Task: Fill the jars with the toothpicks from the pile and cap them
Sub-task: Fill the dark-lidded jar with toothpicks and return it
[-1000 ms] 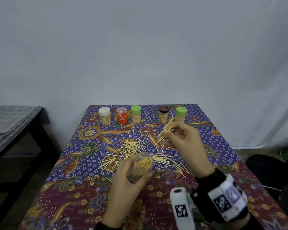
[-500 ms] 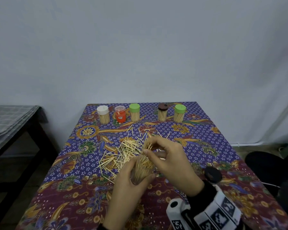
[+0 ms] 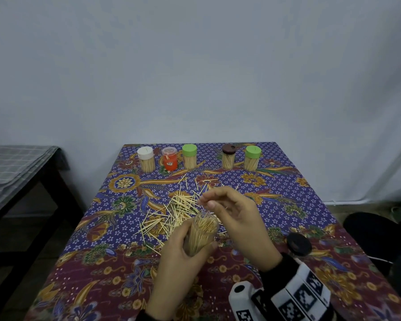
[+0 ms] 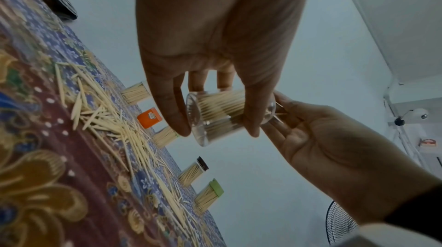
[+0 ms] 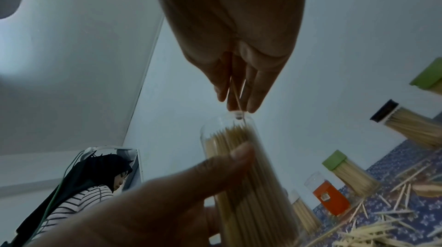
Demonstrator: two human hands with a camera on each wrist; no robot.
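My left hand (image 3: 183,258) grips a clear, uncapped jar (image 3: 202,232) packed with toothpicks, tilted above the near middle of the table. My right hand (image 3: 220,205) hovers just over the jar's mouth and pinches a single toothpick (image 5: 235,96), whose tip reaches the rim. In the left wrist view the jar (image 4: 222,118) lies between my thumb and fingers, with the right hand (image 4: 322,137) at its mouth. The loose toothpick pile (image 3: 181,205) is spread on the cloth just beyond the jar. A black cap (image 3: 299,243) lies on the table to the right.
Several capped jars stand in a row at the table's far edge: white-capped (image 3: 145,158), orange (image 3: 169,158), green-capped (image 3: 189,156), brown-capped (image 3: 228,156) and green-capped (image 3: 252,157). A dark side table (image 3: 21,172) stands to the left. A person in a striped top (image 5: 79,194) sits behind.
My right hand carried a bunch of toothpicks from above the pile to the jar and pushed them in; now only one toothpick shows in its fingers. The left hand kept holding the jar.
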